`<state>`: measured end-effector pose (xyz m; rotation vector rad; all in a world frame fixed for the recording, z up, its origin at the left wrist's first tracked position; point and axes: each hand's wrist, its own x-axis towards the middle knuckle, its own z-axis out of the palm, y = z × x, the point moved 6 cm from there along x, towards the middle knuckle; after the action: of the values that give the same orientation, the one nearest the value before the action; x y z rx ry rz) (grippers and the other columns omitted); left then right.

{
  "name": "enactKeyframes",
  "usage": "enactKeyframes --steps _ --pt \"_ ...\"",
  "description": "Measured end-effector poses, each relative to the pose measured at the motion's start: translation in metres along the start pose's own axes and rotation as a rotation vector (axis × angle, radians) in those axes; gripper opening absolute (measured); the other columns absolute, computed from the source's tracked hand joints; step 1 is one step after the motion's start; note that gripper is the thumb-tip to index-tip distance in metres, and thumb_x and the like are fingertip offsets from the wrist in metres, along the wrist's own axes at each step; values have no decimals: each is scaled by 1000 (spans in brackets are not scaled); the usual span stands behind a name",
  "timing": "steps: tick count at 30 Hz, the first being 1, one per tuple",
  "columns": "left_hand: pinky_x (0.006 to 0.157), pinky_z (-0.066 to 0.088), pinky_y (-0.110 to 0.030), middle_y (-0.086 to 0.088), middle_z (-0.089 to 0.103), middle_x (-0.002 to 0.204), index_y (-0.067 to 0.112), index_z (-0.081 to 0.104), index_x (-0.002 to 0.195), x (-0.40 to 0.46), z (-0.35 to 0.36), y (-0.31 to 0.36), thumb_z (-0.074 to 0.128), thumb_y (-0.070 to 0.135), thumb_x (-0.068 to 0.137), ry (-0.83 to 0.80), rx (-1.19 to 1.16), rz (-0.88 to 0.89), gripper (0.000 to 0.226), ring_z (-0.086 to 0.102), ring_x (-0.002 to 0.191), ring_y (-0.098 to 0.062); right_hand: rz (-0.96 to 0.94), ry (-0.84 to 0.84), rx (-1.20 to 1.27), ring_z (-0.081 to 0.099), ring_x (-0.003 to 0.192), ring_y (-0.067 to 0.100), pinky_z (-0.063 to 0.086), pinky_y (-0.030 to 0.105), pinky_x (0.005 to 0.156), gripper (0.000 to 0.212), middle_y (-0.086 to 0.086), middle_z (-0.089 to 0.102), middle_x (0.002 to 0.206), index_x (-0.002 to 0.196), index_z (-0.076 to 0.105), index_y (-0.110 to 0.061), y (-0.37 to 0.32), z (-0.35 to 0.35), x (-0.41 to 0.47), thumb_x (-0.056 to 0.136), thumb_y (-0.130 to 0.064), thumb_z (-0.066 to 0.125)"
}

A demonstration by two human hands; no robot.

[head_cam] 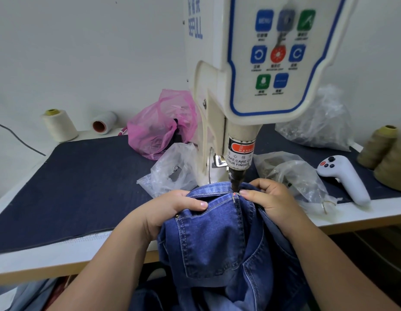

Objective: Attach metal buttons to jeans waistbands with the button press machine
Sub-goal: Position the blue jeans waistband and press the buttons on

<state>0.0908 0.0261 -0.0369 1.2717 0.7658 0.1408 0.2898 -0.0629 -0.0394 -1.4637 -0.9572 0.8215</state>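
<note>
Blue jeans (217, 234) hang over the table's front edge, their waistband pushed under the button press machine (239, 122). The dark punch tip (235, 184) stands right over the waistband, where a red light dot shows. My left hand (172, 212) grips the denim left of the punch, thumb lying across the pocket top. My right hand (271, 199) pinches the waistband just right of the punch, thumb tip almost touching it. A small rivet (177, 217) sits at the pocket corner. No loose button is visible.
A dark blue mat (83, 182) covers the table. Clear plastic bags (170, 171) lie on both sides of the machine, a pink bag (161, 129) behind. A white handheld controller (345, 178) rests at right. Thread cones (59, 124) stand at back left and right.
</note>
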Motion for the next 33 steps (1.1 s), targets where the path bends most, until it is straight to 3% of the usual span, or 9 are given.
enactKeyframes --steps 8,13,17,22,26,30,33 --pt "93 49 -43 -23 69 104 -2 68 111 1 0 0 70 17 72 -9 -19 8 43 63 97 -36 -3 3 -3 67 68 17 51 35 71 19 11 73 75 76 76 -19 -2 0 1 66 -34 78" --pt "100 45 -47 -28 64 114 -9 60 122 0 0 0 69 15 74 -9 -32 0 54 58 105 -39 -7 16 -38 65 64 12 49 27 64 12 5 71 69 75 75 -18 -3 -2 2 72 -29 80" --pt "99 46 -48 -27 67 109 -7 63 119 2 -1 0 71 17 73 -8 -16 5 52 60 100 -38 -8 15 -69 66 65 13 49 27 65 7 5 72 70 75 75 -19 -1 -3 3 82 -18 78" --pt "97 48 -45 -29 67 113 -6 63 119 6 -3 -4 71 18 74 -32 -14 23 52 62 100 -38 -12 20 -62 66 64 14 51 22 60 9 9 73 71 75 75 -18 -2 -2 0 77 -25 80" --pt "95 49 -44 -26 68 107 -7 63 120 11 -5 -4 77 20 67 -53 -20 21 61 63 96 -36 -1 51 -54 65 64 15 50 29 63 21 8 71 69 74 74 -16 -2 -3 1 66 -35 78" --pt "82 55 -38 -22 72 99 -1 70 108 12 -4 -3 79 22 62 -79 -47 22 52 69 82 -29 26 44 -56 65 67 20 49 35 69 28 18 73 76 76 74 -12 -1 -3 2 65 -37 77" --pt "86 52 -39 -21 71 99 -3 67 113 11 -4 -3 81 23 59 -71 -41 30 61 68 84 -30 31 36 -69 67 68 20 51 36 70 30 19 73 80 78 76 -12 1 -3 3 65 -39 76"
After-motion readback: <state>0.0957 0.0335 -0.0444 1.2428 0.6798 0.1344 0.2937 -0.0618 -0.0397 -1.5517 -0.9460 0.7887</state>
